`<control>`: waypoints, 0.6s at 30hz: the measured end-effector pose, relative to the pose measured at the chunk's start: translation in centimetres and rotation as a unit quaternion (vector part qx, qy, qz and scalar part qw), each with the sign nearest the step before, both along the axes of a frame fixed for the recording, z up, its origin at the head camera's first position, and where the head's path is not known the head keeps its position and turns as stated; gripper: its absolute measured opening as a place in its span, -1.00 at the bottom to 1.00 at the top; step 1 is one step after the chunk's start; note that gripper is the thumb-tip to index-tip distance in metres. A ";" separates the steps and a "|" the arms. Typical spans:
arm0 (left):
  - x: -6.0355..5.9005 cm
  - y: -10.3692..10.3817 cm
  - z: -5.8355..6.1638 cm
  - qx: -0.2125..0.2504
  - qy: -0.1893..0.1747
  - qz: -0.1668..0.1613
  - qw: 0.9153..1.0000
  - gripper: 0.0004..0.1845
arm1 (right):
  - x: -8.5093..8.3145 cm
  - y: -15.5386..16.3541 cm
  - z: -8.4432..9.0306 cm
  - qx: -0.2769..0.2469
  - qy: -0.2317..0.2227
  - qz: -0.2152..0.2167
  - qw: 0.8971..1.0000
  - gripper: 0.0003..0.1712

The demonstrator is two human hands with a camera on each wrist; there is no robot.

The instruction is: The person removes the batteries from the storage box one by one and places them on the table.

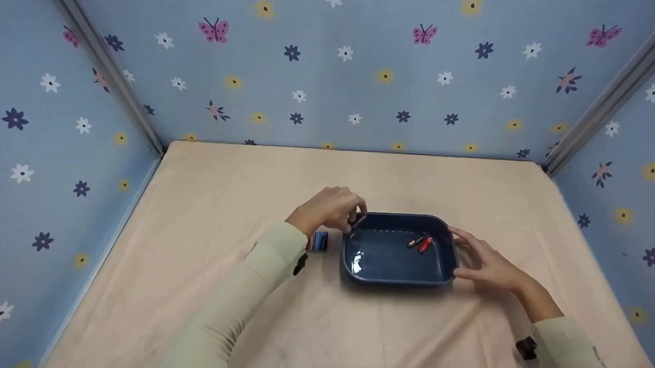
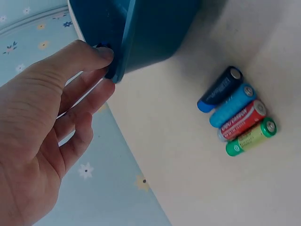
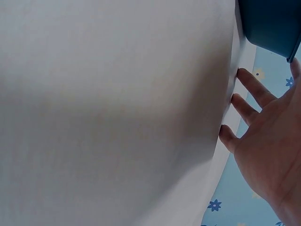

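Pinching the far left corner of the dark blue plastic tray (image 1: 396, 264), the left hand (image 1: 331, 208) has its thumb and fingertips curled over the rim; the left wrist view shows the fingertips (image 2: 104, 52) pressed against the tray's outer wall (image 2: 150, 33). Over on the tray's right side, the right hand (image 1: 487, 262) lies with fingers straight and spread, its grip apart, fingertips at or just beside the rim; whether they actually touch cannot be told. That tray sits near the middle of the bench (image 1: 204, 212), which is covered in a pale peach cloth. Inside it, toward the far right, lie a red battery (image 1: 425, 244) and a dark battery (image 1: 415, 242), close together. Left of the tray, just beside the left wrist, four batteries (image 2: 237, 110) lie side by side on the cloth: dark blue, light blue, red and green. Blue walls printed with flowers and butterflies (image 1: 332, 68) enclose the bench.
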State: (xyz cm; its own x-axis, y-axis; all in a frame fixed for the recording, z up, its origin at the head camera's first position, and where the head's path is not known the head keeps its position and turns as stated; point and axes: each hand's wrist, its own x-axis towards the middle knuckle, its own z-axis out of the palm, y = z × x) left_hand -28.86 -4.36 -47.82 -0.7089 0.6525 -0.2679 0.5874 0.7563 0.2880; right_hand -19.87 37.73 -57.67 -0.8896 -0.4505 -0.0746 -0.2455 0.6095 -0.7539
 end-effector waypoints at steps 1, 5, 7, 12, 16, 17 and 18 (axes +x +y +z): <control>0.0 -0.3 0.0 0.002 -0.002 0.006 1.000 -0.41 | 0.0 0.0 0.0 0.002 0.000 -0.001 1.000 0.10; 0.0 -1.5 0.1 0.007 -0.007 0.024 1.000 -0.40 | 0.0 0.0 -0.2 0.008 -0.001 -0.004 1.000 0.10; 0.1 -2.1 0.1 0.008 -0.008 0.035 0.999 -0.40 | 0.1 -0.1 -0.2 0.013 -0.002 -0.005 1.000 0.10; 0.2 -3.7 0.2 0.006 0.001 0.049 0.999 -0.41 | 0.1 -0.1 -0.1 -0.005 -0.002 0.004 1.000 0.10; 0.2 -4.8 0.2 0.006 0.007 0.057 0.998 -0.42 | 0.0 0.1 -0.1 -0.018 0.000 0.012 1.000 0.10; 0.2 -5.1 0.2 0.007 0.006 0.061 0.998 -0.42 | 0.0 0.1 -0.1 -0.016 0.001 0.012 1.000 0.10; 0.2 -5.4 0.2 0.008 0.003 0.065 0.998 -0.42 | 0.0 0.1 -0.2 -0.015 0.003 0.013 1.000 0.10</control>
State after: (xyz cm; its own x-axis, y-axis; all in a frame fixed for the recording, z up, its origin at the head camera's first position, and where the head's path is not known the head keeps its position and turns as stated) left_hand -28.70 -9.79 -47.65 -0.7893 0.5591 -0.2538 0.4866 0.8217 0.2967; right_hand -19.86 37.82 -57.82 -0.8781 -0.4752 -0.0565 -0.2646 0.5805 -0.7701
